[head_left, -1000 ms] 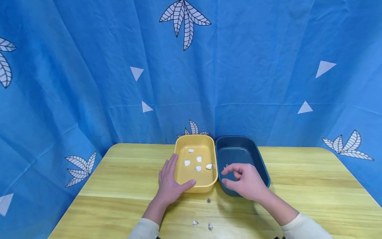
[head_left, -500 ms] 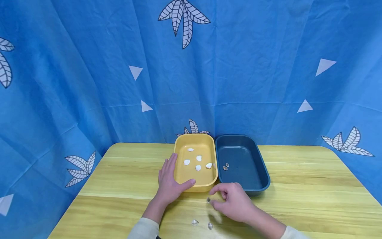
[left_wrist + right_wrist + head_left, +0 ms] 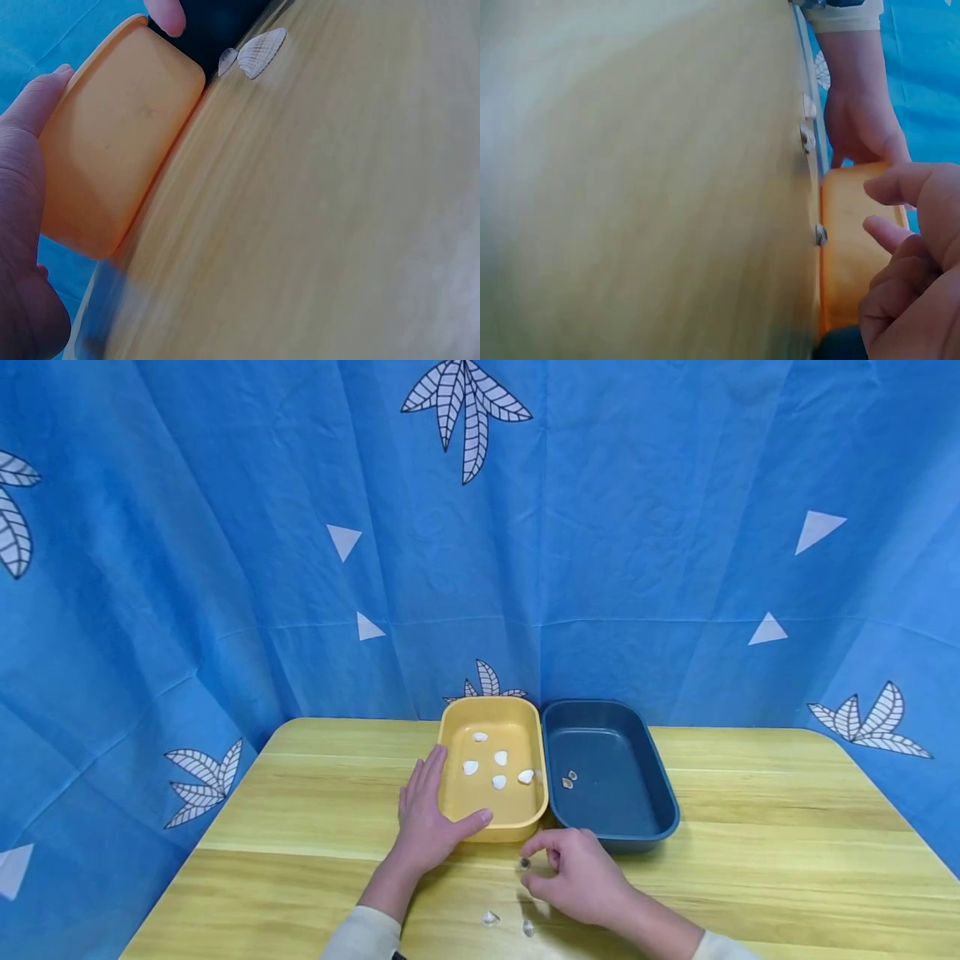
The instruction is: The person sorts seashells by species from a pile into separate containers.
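here's the left hand point(image 3: 433, 822), spread against the yellow tray point(image 3: 480, 810), at least five white shells point(image 3: 498, 782) in. three loose shells point(image 3: 491, 918) remain on the table point(image 3: 300, 893), so we'd call it over half done. the right hand point(image 3: 577, 872), thumb and forefinger parted, hovers around the farthest shell point(image 3: 524, 863). then the blue tray point(image 3: 630, 802), two small shells point(image 3: 567, 783) inside. we see no writing.

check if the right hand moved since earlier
Yes, the right hand moved left and nearer, from over the blue tray to its near side.
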Demonstrator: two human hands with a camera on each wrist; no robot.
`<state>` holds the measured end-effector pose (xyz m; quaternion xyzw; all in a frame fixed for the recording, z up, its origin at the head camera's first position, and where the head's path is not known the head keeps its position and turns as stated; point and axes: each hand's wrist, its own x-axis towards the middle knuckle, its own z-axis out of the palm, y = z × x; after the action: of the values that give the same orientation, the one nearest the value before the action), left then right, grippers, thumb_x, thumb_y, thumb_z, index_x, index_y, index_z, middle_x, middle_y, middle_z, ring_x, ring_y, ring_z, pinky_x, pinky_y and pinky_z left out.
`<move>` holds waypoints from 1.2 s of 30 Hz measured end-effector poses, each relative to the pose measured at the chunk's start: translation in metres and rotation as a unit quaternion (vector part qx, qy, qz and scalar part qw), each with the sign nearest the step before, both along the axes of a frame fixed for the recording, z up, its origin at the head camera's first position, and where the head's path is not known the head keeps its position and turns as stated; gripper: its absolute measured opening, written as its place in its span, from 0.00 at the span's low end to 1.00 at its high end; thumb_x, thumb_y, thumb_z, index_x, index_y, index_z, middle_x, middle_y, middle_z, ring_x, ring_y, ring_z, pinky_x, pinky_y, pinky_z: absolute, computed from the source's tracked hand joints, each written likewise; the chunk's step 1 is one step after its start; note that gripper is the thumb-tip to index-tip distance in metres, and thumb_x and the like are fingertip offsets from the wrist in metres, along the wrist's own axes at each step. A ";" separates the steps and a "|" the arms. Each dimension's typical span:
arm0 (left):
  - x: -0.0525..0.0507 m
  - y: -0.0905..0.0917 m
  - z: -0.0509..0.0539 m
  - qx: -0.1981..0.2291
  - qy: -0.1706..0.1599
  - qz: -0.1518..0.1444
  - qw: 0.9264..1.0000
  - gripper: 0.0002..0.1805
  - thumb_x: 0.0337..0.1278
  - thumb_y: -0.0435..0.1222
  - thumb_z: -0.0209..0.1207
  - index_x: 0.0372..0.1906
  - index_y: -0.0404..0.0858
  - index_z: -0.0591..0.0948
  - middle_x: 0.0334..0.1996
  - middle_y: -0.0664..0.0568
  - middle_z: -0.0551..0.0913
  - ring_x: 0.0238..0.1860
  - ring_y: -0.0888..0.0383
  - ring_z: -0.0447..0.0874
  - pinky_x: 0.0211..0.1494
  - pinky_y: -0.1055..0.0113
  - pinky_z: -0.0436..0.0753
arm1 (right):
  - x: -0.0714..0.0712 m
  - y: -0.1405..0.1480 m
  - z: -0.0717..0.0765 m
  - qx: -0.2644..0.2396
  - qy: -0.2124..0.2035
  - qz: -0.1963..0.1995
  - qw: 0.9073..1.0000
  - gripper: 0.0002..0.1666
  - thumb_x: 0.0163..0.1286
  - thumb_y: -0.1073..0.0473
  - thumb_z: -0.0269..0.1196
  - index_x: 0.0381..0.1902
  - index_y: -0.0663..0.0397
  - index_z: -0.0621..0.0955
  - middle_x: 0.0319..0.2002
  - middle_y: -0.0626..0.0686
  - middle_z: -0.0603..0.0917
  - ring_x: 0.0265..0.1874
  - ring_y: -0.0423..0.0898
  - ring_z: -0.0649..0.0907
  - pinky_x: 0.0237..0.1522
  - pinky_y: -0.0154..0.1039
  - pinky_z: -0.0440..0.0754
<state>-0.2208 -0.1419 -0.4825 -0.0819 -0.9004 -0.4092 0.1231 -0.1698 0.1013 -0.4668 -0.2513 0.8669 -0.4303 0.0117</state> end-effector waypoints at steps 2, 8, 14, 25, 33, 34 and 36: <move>0.000 0.000 0.000 -0.002 0.002 0.001 1.000 0.63 0.42 0.61 0.72 0.81 0.49 0.50 0.79 0.55 0.49 0.78 0.45 0.39 0.72 0.35 0.38 | 0.000 -0.001 -0.001 0.007 -0.002 0.003 1.000 0.10 0.58 0.61 0.74 0.39 0.50 0.88 0.11 0.39 0.67 0.12 0.34 0.66 0.18 0.32 0.67; -0.002 0.000 -0.002 -0.005 0.002 0.005 1.000 0.63 0.42 0.62 0.72 0.81 0.47 0.51 0.79 0.55 0.50 0.78 0.44 0.39 0.72 0.34 0.39 | -0.001 -0.003 -0.006 0.036 -0.025 0.001 0.999 0.12 0.58 0.61 0.72 0.41 0.50 0.88 0.13 0.39 0.70 0.13 0.35 0.68 0.17 0.33 0.67; -0.002 0.000 -0.001 0.000 0.000 0.004 1.000 0.62 0.42 0.60 0.72 0.81 0.48 0.51 0.79 0.55 0.50 0.78 0.44 0.39 0.72 0.34 0.38 | -0.003 -0.002 -0.011 0.060 -0.018 -0.007 0.998 0.12 0.58 0.60 0.71 0.41 0.50 0.88 0.13 0.39 0.69 0.14 0.35 0.67 0.17 0.32 0.65; -0.002 0.000 -0.001 -0.003 -0.002 0.001 1.000 0.62 0.43 0.61 0.71 0.81 0.48 0.51 0.79 0.55 0.50 0.78 0.43 0.39 0.71 0.34 0.39 | 0.008 0.001 -0.013 0.030 -0.039 0.002 0.999 0.09 0.59 0.61 0.73 0.38 0.46 0.88 0.13 0.38 0.69 0.15 0.34 0.67 0.20 0.33 0.69; 0.001 0.001 -0.002 0.000 -0.006 0.007 1.000 0.63 0.42 0.60 0.72 0.81 0.49 0.50 0.79 0.56 0.50 0.78 0.46 0.39 0.73 0.37 0.39 | 0.004 0.004 -0.017 0.018 -0.047 0.016 0.999 0.09 0.60 0.61 0.74 0.39 0.46 0.88 0.14 0.39 0.69 0.15 0.34 0.68 0.22 0.33 0.72; 0.000 0.001 -0.002 0.000 -0.007 0.008 1.000 0.63 0.42 0.60 0.73 0.81 0.49 0.50 0.79 0.56 0.49 0.78 0.47 0.39 0.73 0.37 0.39 | 0.004 0.004 -0.017 0.018 -0.048 0.018 0.999 0.08 0.60 0.61 0.73 0.38 0.46 0.88 0.14 0.39 0.69 0.15 0.34 0.68 0.22 0.33 0.72; 0.000 0.001 -0.002 -0.001 -0.007 0.007 1.000 0.63 0.43 0.60 0.72 0.81 0.49 0.50 0.79 0.56 0.49 0.78 0.46 0.39 0.73 0.37 0.39 | 0.003 0.004 -0.016 0.018 -0.049 0.020 0.998 0.07 0.61 0.61 0.73 0.37 0.46 0.87 0.14 0.39 0.70 0.16 0.34 0.68 0.22 0.34 0.72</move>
<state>-0.2207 -0.1408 -0.4845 -0.0729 -0.9021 -0.4080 0.1201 -0.1672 0.1055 -0.4833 -0.2470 0.8679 -0.4256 0.0670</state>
